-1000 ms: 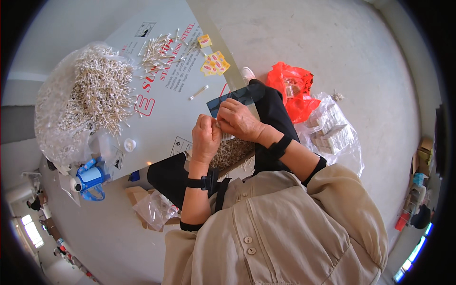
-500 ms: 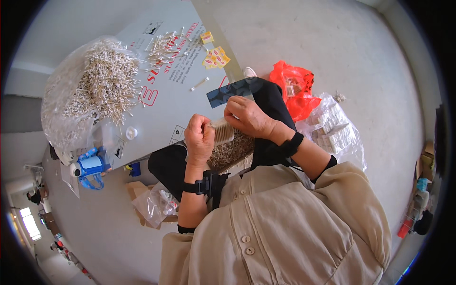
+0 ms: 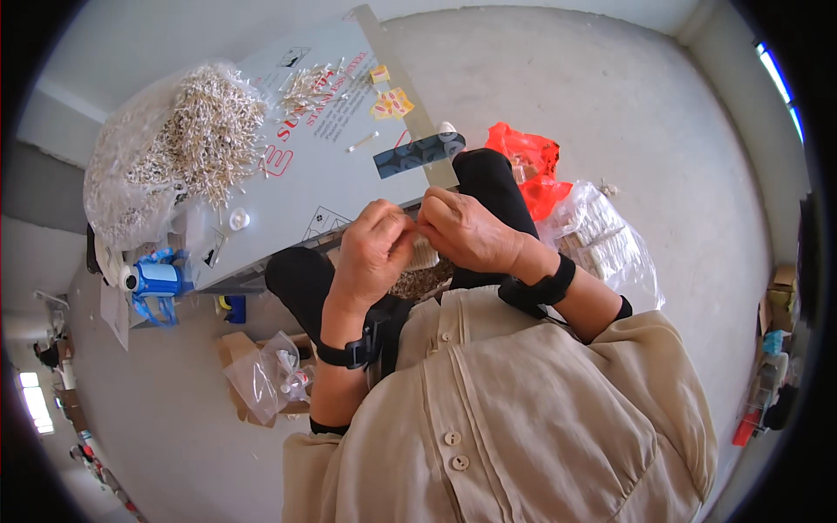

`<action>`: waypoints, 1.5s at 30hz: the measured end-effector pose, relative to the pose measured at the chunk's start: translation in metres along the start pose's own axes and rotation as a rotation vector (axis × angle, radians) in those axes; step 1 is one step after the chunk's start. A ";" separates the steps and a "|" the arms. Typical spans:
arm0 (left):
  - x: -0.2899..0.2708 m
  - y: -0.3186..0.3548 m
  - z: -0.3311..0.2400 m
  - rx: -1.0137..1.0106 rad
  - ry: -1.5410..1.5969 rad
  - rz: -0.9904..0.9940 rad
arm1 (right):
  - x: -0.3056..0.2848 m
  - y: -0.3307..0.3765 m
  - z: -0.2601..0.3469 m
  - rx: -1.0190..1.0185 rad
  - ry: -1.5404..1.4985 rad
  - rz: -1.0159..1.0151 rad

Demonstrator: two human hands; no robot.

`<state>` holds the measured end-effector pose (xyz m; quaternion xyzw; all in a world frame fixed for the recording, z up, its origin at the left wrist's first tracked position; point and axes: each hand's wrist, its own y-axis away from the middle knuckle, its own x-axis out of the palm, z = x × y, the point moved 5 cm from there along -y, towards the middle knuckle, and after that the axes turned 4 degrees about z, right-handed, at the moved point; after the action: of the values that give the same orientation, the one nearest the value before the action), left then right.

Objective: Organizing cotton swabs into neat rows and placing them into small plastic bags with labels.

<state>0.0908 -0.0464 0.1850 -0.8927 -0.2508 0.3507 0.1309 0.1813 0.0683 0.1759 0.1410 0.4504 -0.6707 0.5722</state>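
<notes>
Over my lap, my left hand [image 3: 373,253] and my right hand [image 3: 469,231] meet with fingers pinched at the top edge of a small pack of cotton swabs [image 3: 425,254]. The pack hangs below the fingertips, its pale sticks side by side; the knuckles hide its upper part. Both hands are closed. Under the pack, between my knees, lies a mass of loose swabs [image 3: 423,281], partly covered by my hands.
On the table [image 3: 349,144] sit a large clear bag of swabs [image 3: 209,131], a loose swab pile [image 3: 305,91], yellow labels [image 3: 392,104], a white round lid [image 3: 238,219] and a dark strip [image 3: 410,155]. Right: red bag [image 3: 545,196], clear bag of packs [image 3: 602,240]. Left: blue bottle [image 3: 159,279], carton [image 3: 240,353].
My hands have come together at the pack's top, the left moving right and inward. Less of the pack and of the loose swabs shows. The whole view has shifted slightly.
</notes>
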 end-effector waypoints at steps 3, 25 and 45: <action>0.000 0.000 -0.021 0.124 -0.124 0.045 | 0.000 0.006 0.009 0.011 -0.021 -0.012; 0.031 0.014 0.077 -0.504 0.673 -0.283 | 0.027 -0.013 -0.059 0.196 -0.239 -0.216; 0.074 0.009 0.183 -0.602 0.910 -0.442 | 0.096 -0.009 -0.146 0.404 -0.272 -0.188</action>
<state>0.0136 -0.0034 0.0087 -0.8778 -0.4382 -0.1900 0.0362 0.0965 0.1180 0.0311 0.1183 0.2373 -0.8100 0.5230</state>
